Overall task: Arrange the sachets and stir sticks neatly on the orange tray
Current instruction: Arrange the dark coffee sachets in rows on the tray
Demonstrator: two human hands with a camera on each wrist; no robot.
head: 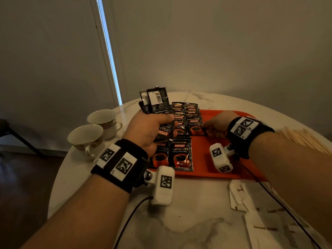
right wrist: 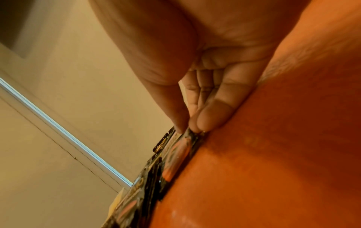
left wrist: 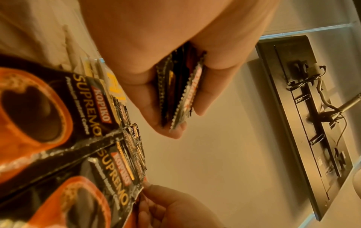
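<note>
My left hand grips a stack of black coffee sachets, held upright over the left end of the orange tray; the left wrist view shows the stack's edges between thumb and fingers. Two columns of overlapping sachets lie on the tray, with two more flat sachets nearer me. My right hand pinches the right edge of the nearest sachet in the right column; thumb and fingertips meet on that sachet's edge. Wooden stir sticks lie on the table at far right.
Two white teacups stand left of the tray on the round marble table. White brown-sugar sachets lie on the table near me at right. The tray's right half is bare orange. Camera cables trail from both wrists.
</note>
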